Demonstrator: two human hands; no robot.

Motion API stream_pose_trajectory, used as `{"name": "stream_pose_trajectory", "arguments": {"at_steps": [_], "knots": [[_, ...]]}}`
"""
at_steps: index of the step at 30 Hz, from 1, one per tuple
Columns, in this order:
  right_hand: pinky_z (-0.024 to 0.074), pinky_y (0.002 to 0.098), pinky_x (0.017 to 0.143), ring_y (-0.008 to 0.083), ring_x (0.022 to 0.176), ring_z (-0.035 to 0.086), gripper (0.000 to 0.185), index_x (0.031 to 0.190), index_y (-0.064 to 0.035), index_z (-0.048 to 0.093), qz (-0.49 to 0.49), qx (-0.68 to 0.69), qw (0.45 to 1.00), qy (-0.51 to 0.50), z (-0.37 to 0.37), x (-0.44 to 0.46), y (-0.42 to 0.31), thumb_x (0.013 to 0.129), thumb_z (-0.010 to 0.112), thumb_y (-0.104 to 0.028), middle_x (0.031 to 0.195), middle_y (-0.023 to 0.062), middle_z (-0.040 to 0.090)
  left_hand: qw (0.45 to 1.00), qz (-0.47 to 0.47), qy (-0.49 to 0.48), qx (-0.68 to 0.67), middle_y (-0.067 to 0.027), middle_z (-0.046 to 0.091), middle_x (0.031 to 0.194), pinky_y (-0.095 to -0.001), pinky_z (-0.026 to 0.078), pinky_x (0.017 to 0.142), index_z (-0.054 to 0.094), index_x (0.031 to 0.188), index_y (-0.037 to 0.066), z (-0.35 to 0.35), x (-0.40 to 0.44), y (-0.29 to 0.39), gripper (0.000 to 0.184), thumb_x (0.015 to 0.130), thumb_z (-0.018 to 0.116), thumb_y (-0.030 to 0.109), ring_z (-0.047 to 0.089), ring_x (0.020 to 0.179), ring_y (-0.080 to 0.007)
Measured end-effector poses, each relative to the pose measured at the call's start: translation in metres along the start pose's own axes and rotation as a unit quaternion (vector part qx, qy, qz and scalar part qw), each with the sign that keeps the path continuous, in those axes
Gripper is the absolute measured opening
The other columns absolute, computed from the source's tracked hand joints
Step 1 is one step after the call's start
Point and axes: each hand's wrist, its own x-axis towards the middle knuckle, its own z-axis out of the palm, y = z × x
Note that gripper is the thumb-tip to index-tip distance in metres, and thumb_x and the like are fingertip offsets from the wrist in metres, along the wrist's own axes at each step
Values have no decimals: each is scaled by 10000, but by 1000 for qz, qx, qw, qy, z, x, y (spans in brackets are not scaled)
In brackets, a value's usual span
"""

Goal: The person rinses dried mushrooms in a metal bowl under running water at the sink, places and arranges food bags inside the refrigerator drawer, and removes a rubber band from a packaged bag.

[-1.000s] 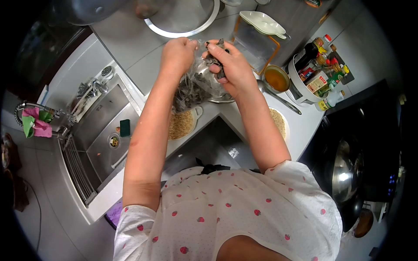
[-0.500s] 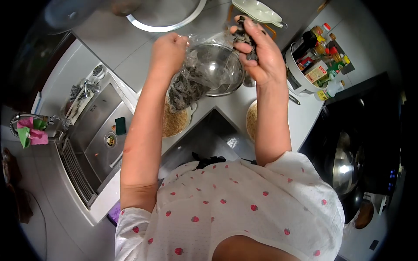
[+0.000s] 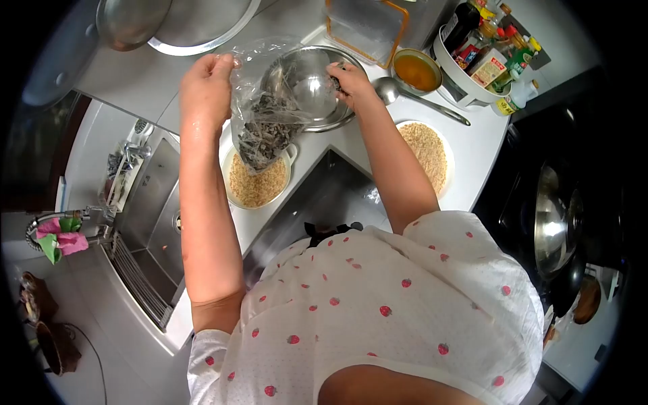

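Observation:
My left hand [image 3: 204, 91] is closed on the top edge of a clear plastic bag [image 3: 253, 77], which hangs upright. Dark, curled pieces of dried black fungus [image 3: 268, 131] fill its lower part. Behind and beside the bag stands a shiny metal bowl [image 3: 322, 121], partly seen through the plastic. My right hand [image 3: 352, 84] is over the bowl's right side, fingers curled around a clump of dried black fungus; most of that clump is hidden by the hand. Below the bag, a white handled bowl [image 3: 291, 177] holds pale beige grains.
Another plate of grains [image 3: 426, 152] lies under my right forearm. A ladle [image 3: 432, 108] and a bowl of orange liquid [image 3: 416, 71] are at right, near a rack of bottles [image 3: 466, 91]. An orange-rimmed container [image 3: 364, 30] stands behind. The sink [image 3: 152, 196] is left, a wok [image 3: 550, 216] right.
My right hand has come down and left, from raised beside the bowl to over it, with the dried black fungus. My left hand and the bag have shifted left in view.

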Motion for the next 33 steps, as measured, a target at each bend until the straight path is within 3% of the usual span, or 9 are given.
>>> {"name": "stream_pose_trajectory", "arguments": {"at_steps": [7, 9, 15, 19, 22, 24, 25, 27, 33], "knots": [[498, 362, 652, 198, 852, 540, 433, 1227, -75, 443, 36, 28, 999, -12, -5, 25, 21, 811, 550, -126, 1020, 90, 527, 999, -8, 1, -39, 55, 375, 541, -199, 266, 342, 605, 875, 71, -4, -8, 4, 229, 862, 524, 285, 308, 416, -38], [432, 464, 824, 234, 1029, 470, 447, 1258, -119, 431, 47, 14, 999, -20, -7, 28, 23, 823, 526, -153, 1175, 90, 473, 999, -4, -1, -41, 57, 368, 536, -199, 265, 340, 605, 874, 68, -4, -8, 5, 226, 863, 525, 279, 306, 411, -37], [328, 525, 915, 265, 1215, 338, 469, 1269, -150, 429, 63, -10, 998, -6, -6, 21, 13, 820, 539, -230, 1313, 97, 383, 999, 0, 1, -39, 58, 367, 530, -198, 264, 335, 604, 865, 70, -4, -10, 7, 222, 867, 521, 276, 299, 400, -39], [307, 541, 921, 273, 1223, 333, 457, 1268, -156, 432, 56, -51, 997, 5, -4, 4, 2, 829, 526, -242, 1351, 105, 346, 999, -6, 5, -40, 58, 363, 524, -196, 261, 336, 603, 855, 74, -1, -11, 8, 220, 868, 524, 279, 300, 402, -36], [286, 520, 948, 253, 1236, 313, 435, 1262, -129, 439, 48, -49, 998, 4, -4, 4, 2, 845, 500, -240, 1293, 121, 432, 999, -3, 2, -42, 60, 361, 522, -195, 258, 337, 603, 853, 74, 0, -13, 10, 219, 869, 525, 278, 299, 405, -34], [355, 501, 884, 197, 1151, 422, 377, 1244, -109, 461, -15, -51, 999, 10, -6, 11, 7, 874, 479, -185, 1089, 66, 595, 999, -1, 0, -41, 61, 361, 522, -195, 256, 337, 603, 853, 74, 0, -15, 10, 218, 870, 525, 277, 298, 407, -32], [355, 501, 884, 197, 1151, 422, 377, 1244, -109, 461, -15, -51, 999, 10, -7, 10, 6, 874, 479, -185, 1089, 66, 595, 999, -2, -4, -45, 64, 360, 522, -195, 254, 340, 603, 853, 75, -1, -15, 10, 219, 869, 525, 278, 296, 409, -31], [428, 409, 821, 201, 995, 534, 420, 1249, -53, 436, -83, -88, 992, 46, -11, 6, 4, 839, 519, -95, 969, 112, 628, 999, -3, -7, -49, 66, 358, 523, -194, 253, 342, 603, 852, 75, -1, -17, 11, 219, 869, 526, 279, 295, 412, -31], [459, 246, 575, 186, 781, 589, 428, 1191, 17, 457, -110, 33, 988, 102, -6, -16, 16, 776, 560, 21, 937, 137, 615, 998, 1, -4, -60, 71, 355, 524, -194, 255, 350, 603, 851, 73, 0, -26, 16, 212, 866, 528, 271, 292, 419, -28]]}}
